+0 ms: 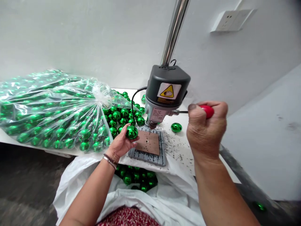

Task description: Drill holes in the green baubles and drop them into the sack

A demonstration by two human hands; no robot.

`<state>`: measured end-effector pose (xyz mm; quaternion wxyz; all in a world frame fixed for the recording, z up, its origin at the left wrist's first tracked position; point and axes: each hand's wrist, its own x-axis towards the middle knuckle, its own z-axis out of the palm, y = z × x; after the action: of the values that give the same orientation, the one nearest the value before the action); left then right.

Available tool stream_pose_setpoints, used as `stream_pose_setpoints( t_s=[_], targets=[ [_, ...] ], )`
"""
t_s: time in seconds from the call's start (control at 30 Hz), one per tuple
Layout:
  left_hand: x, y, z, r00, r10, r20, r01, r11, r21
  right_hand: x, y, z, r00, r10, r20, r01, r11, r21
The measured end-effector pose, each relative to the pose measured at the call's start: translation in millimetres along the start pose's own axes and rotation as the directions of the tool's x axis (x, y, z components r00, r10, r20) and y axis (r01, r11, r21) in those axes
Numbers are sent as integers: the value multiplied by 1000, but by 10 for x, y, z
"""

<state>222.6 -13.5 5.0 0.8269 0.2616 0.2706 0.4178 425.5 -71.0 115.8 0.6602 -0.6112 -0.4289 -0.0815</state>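
Note:
A shiny green ball (132, 132) sits in my left hand (122, 142), gripped by thumb and fingers just left of the drill bit. My right hand (207, 128) is closed around the red knob (208, 111) of the drill press lever. The grey drill press (167, 88) stands between my hands, its thin bit (150, 131) pointing down. Beneath the bit lies a brown board (152, 143) with a small hole, resting on the grey slotted base (161, 158). The ball is held near the board's left edge, apart from the bit.
A tied clear plastic bag (58, 110) full of green balls covers the table's left side. Loose balls (124, 112) lie behind the base, and one ball (176, 127) rests to its right. Dark shavings speckle the white table (185, 147). A white sack (174, 185) below holds more balls.

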Motion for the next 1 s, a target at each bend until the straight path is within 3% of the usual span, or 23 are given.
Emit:
stream_pose_setpoints(
  t_s=[0.13, 0.37, 0.53, 0.63, 0.77, 0.9, 1.0],
  targets=[
    [1, -50, 41, 995, -94, 31, 96, 993, -73, -1, 4, 17, 1000, -5, -9, 5, 1000, 8],
    [51, -224, -6, 992, 2, -126, 10, 995, 94, -11, 15, 5, 1000, -18, 8, 18, 1000, 20],
    [109, -214, 9, 990, -110, -93, 103, 992, -70, -28, 10, -4, 1000, -28, 6, 28, 999, 30],
    [112, -214, 5, 995, -58, -78, 52, 996, -77, -32, 1, -1, 999, -32, 1, 32, 999, 41],
    [125, -249, -40, 994, 53, -95, -35, 982, 184, -32, 1, 5, 999, -35, -9, 35, 999, 37],
    [186, -281, -63, 976, 175, -127, -75, 822, 565, -34, 11, 6, 999, -51, -7, 51, 998, 40],
    [237, -286, -43, 974, 203, -99, -84, 732, 676, -36, 16, 7, 998, -62, -1, 62, 997, 42]
  ],
)
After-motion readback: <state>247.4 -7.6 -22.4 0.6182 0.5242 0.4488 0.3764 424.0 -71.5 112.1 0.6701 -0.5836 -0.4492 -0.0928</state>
